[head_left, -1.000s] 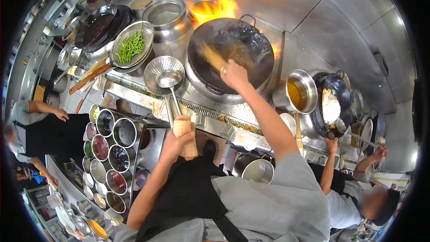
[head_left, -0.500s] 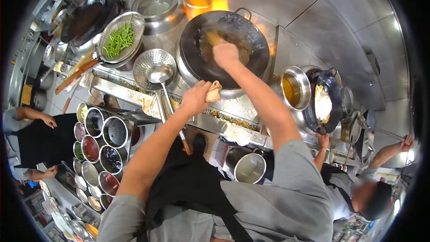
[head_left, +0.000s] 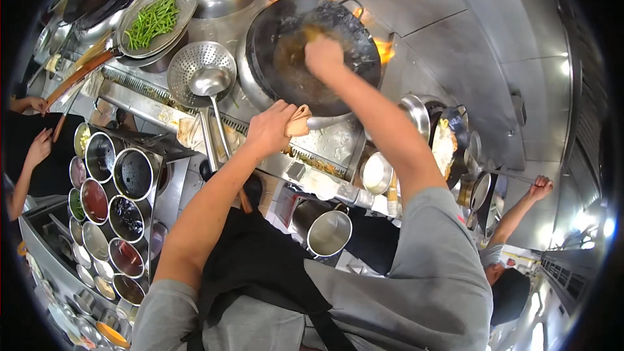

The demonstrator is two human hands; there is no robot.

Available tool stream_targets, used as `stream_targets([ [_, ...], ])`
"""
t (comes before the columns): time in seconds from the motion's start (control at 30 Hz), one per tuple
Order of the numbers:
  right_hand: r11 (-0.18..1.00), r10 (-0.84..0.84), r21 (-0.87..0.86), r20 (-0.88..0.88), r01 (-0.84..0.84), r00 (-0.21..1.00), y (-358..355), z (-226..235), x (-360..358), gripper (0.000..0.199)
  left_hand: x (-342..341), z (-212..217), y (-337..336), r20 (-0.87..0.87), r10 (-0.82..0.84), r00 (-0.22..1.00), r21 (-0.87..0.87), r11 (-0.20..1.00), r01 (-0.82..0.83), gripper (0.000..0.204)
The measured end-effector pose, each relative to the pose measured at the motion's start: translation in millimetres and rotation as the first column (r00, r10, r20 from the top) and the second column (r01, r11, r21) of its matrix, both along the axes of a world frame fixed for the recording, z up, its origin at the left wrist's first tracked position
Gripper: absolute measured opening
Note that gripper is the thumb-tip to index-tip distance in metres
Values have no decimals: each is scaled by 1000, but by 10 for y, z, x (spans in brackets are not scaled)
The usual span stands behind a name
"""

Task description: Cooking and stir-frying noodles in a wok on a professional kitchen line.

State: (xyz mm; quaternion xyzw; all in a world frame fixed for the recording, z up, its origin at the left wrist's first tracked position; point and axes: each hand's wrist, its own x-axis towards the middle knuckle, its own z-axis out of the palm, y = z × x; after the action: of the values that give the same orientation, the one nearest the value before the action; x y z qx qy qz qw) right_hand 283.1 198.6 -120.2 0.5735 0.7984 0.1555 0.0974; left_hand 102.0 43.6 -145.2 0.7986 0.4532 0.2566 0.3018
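The head view shows a person leaning over a blackened wok (head_left: 284, 58), flames (head_left: 384, 50) licking at its far side. The right hand (head_left: 324, 58) is inside the wok, its fingers clenched round a blurred, yellowish-brown tool (head_left: 312, 30), probably a brush, tipped down toward the metal. The left hand (head_left: 269, 130) has its fingers closed on a folded cloth (head_left: 298, 121) at the wok's near edge, presumably to steady the hot metal without a burn; whether a handle lies beneath the cloth cannot be told. A ladle (head_left: 210, 81) rests in a perforated strainer (head_left: 185, 65), its handle toward the person, likely for easy reach. Green beans (head_left: 155, 21) sit in a mesh sieve above a pot, perhaps so that they drain. The steel worktop (head_left: 335, 143) looks wet and spattered, with food scraps along a slotted channel at its front. Steel panels (head_left: 442, 29) form the wall behind; round metal containers (head_left: 133, 173) stand grouped at the left, near a co-worker's hands (head_left: 39, 148), and another co-worker's hand (head_left: 539, 187) shows at the right, beyond a second wok.
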Motion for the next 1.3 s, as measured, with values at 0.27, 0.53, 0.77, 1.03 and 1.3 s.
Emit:
stream_targets([
  [0.27, 973, 146, -229, 524, -26, 839, -1473, 33, 1166, 33, -17, 5, -67, 104, 8, 994, -13, 1000, -7, 30],
  [0.53, 962, -219, -149, 76, 228, 973, -224, -31, 454, 23, -8, -21, -51, 26, -6, 1000, -89, 996, 8, 42],
  [0.77, 983, 87, -184, 387, -15, 918, -1687, -173, 913, 28, 22, -84, -130, 63, 59, 996, -96, 994, -53, 45],
  [1.03, 917, -378, 85, -119, 389, 918, -834, 1068, 1585, 25, -301, -183, -738, 537, 396, 744, -516, 853, -82, 43],
  [1.3, 961, -184, -241, -202, 133, 962, -1110, 714, 376, 28, -838, 130, -1281, 501, 755, 422, -865, 443, 235, 33],
])
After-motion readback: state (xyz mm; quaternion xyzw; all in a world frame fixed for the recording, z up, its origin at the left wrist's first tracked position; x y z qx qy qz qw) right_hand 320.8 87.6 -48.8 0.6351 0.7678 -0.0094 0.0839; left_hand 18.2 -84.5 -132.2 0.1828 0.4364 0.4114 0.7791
